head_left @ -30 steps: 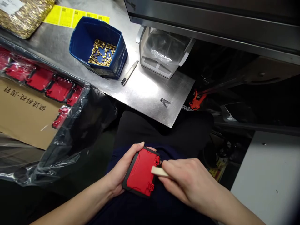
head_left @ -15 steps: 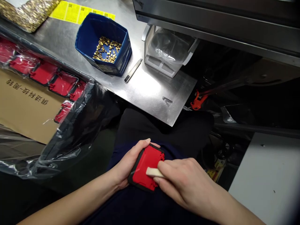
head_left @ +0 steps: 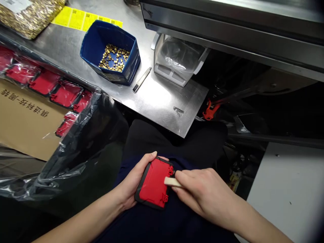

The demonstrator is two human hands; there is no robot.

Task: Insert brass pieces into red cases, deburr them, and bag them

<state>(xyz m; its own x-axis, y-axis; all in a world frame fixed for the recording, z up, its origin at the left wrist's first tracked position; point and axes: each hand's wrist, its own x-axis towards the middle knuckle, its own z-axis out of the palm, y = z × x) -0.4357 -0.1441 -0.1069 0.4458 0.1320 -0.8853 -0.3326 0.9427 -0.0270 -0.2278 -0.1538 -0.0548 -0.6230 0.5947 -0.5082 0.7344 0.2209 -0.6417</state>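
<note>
Before us, the left grip [head_left: 136,177] clasps a red-and-black case [head_left: 153,184], best kept steady as the right grip [head_left: 204,190] pinches a pale stick [head_left: 171,182].

We look down on a person's lap [head_left: 152,141], where the left hand [head_left: 133,180] holds a panel [head_left: 153,182]; the right hand [head_left: 202,190], to its right, holds a stick [head_left: 172,182] with its tip over the panel's right side. Beyond the lap is the worktop [head_left: 164,116]. On it we find clippers [head_left: 178,110] near the front corner, then, farther back and leftward, a slim tool [head_left: 142,80] between a bin [head_left: 113,77] of small parts [head_left: 110,55] and, on the right, a tray [head_left: 168,75] holding a bag [head_left: 179,54]. Behind the bin lies a label strip [head_left: 76,19]. Left of the worktop, a lined box [head_left: 101,125] contains a cardboard sheet [head_left: 25,118] with more panels [head_left: 44,82] along its far edge.
</note>
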